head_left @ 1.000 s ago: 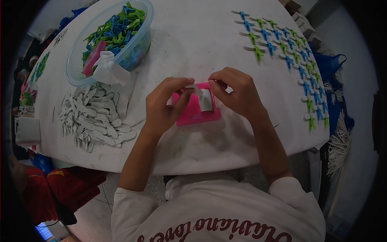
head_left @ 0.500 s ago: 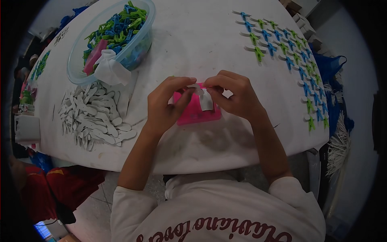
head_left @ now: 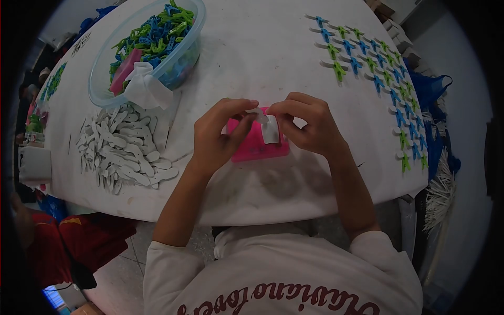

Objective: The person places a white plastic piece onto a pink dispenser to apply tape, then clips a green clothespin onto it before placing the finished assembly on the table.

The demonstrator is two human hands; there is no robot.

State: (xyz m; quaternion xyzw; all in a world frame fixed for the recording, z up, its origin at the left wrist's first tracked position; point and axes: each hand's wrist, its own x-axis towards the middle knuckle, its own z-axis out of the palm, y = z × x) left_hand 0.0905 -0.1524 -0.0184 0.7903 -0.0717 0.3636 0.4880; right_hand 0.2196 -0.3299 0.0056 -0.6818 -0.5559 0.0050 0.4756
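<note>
A bright pink block (head_left: 245,148) lies on the white table near its front edge, with a white piece (head_left: 270,130) resting on top. My left hand (head_left: 220,134) is over the block's left side, thumb and fingers pinching a small whitish piece (head_left: 258,114). Over the right side, my right hand (head_left: 307,123) has its thumb and index finger closed at the upper edge of the white piece; what lies between those fingertips is too small to tell. The two hands' fingertips are close together.
A clear blue tub (head_left: 94,79) of green and blue clips stands at the back left. In front of it lies a pile of flat white pieces (head_left: 126,149). Rows of clips with white pieces (head_left: 378,81) cover the right side. A person in red (head_left: 100,241) is at the lower left.
My right fingertips have shifted slightly, and more of the white piece on the block shows. My left hand has barely moved and keeps its pinch.
</note>
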